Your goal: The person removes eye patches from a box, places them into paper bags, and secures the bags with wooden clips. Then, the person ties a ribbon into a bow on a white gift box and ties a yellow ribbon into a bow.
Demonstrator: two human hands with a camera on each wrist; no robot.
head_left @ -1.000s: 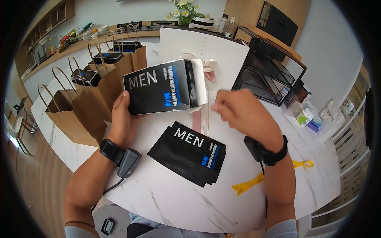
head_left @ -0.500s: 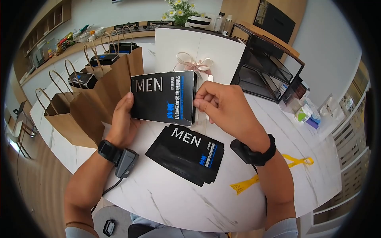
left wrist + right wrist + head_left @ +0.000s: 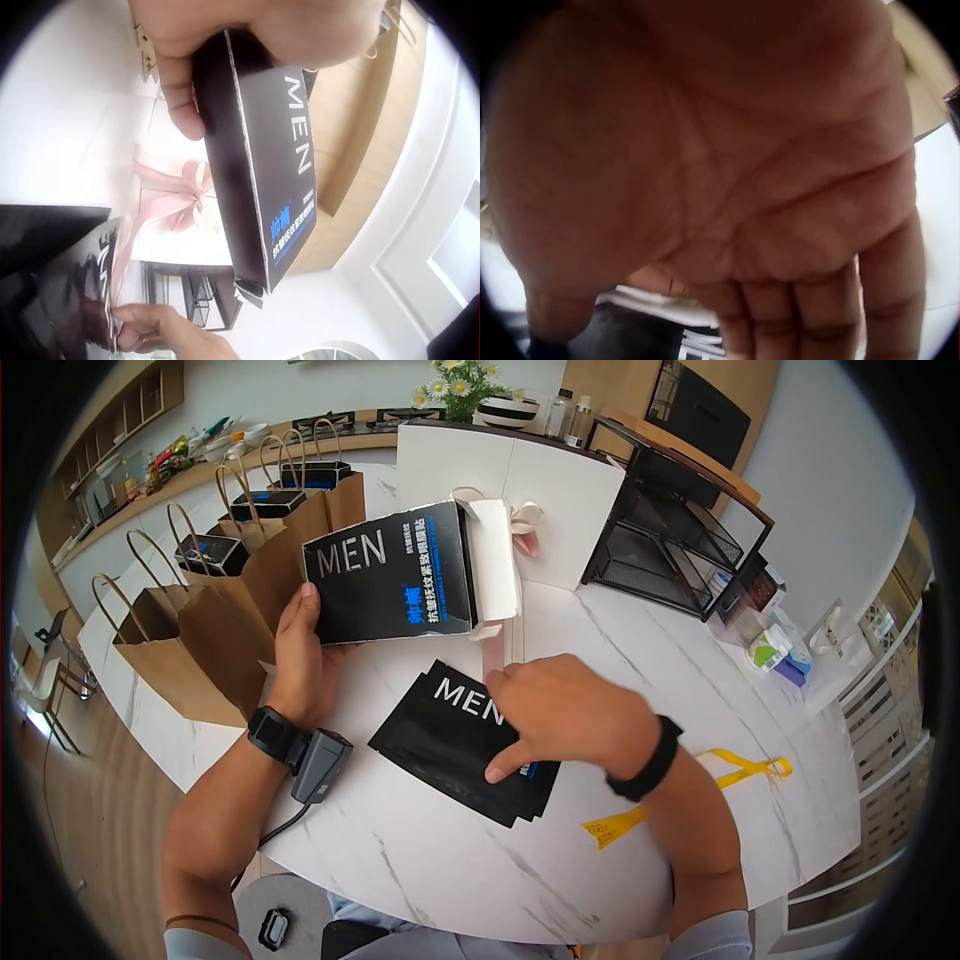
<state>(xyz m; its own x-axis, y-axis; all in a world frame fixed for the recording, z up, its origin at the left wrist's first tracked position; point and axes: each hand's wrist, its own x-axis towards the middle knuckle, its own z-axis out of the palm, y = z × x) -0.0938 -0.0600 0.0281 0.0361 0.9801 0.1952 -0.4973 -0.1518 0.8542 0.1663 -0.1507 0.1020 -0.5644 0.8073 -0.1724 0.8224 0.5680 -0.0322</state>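
Observation:
My left hand [image 3: 303,660] holds a black MEN box [image 3: 385,585] by its left end, thumb on the front face. The white end flap [image 3: 494,560] stands out on the right, and the left wrist view shows the box's side and torn corner. Below it on the table lies a fanned stack of black MEN pouches [image 3: 430,730]. Over the stack's right part is my right hand [image 3: 570,715], thumb and fingers spread across the pouches. Its palm fills the right wrist view, with the fingers extended down toward the stack.
Brown paper bags [image 3: 190,650] stand in a row at the left, several with black boxes in them. Behind is a white box with a pink ribbon bow [image 3: 526,525]. A black mesh rack [image 3: 670,530] stands at the right back. Nearer lies a yellow ribbon [image 3: 615,826].
My right hand went to the box's open end, then came down to the pouch stack. The box was turned upright a little, then tilted back, and its flap shows again.

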